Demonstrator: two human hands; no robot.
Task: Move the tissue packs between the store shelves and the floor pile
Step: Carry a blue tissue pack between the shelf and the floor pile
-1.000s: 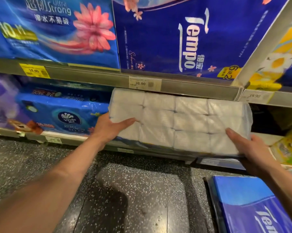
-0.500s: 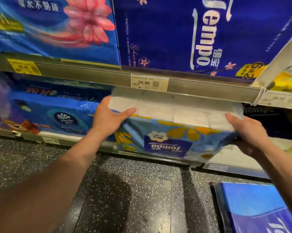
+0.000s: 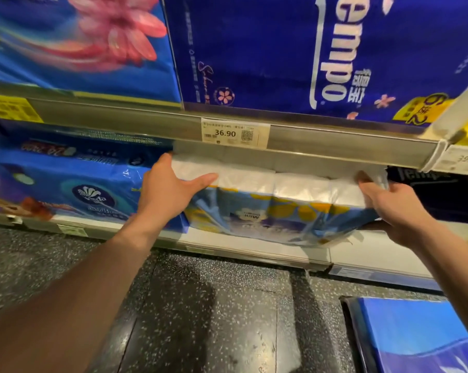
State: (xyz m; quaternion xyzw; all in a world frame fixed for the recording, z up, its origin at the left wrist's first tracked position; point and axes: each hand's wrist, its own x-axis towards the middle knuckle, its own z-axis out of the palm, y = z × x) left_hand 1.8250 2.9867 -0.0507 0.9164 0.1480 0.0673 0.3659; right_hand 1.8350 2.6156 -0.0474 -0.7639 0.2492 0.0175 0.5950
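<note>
Thumb and fingers of the left hand [image 3: 171, 192] wrap the left end of the tissue pack [image 3: 276, 208]; the right hand's [image 3: 391, 208] grip pinches the right end. The pack is between them at the front edge of the bottom shelf [image 3: 254, 250], under the price tag [image 3: 234, 133].

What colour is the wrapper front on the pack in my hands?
The tissue pack front is blue with yellow petals; head view.

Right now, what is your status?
Holding: left hand and right hand grip the tissue pack by its ends. Pack partly under the shelf rail; blue pack close on its left.
</note>
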